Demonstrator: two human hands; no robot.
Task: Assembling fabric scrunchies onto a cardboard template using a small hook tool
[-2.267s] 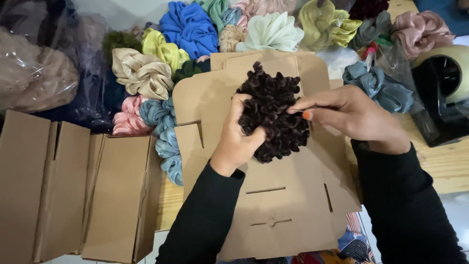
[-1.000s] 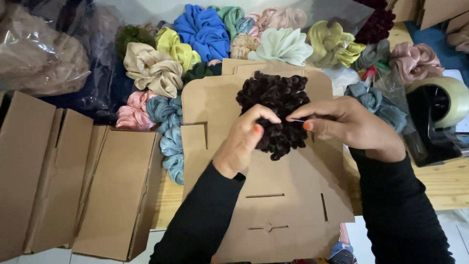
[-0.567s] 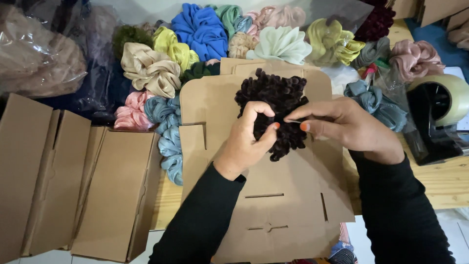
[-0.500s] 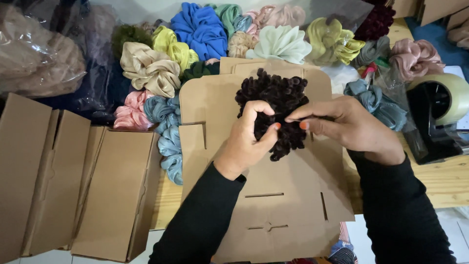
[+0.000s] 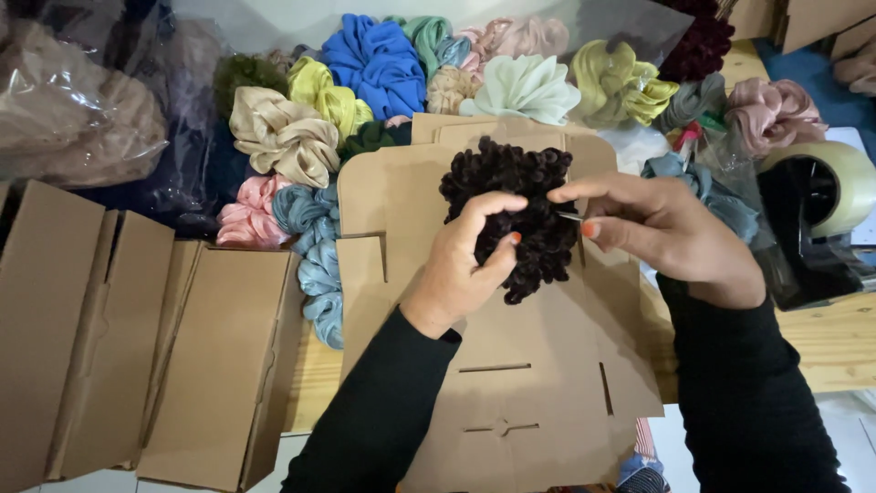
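Folded cardboard boxes (image 5: 137, 356) are lying stacked at the near left, out of the working space. Coloured scrunchies (image 5: 383, 64) are spreading along the far side, each shade showing. In the middle, a flat cardboard box blank (image 5: 538, 402) is serving as a work surface on the tabletop (image 5: 821, 347). The left hand (image 5: 465, 274) is gripping the dark brown scrunchie (image 5: 525, 205) from below, holding it steady over the blank, while the right hand (image 5: 666, 233) is pinching its right edge, fingers closed. The scrunchie is looking thick, ruffled and tightly curled. A tape dispenser (image 5: 812, 219) is sitting at the right, within easy reach.
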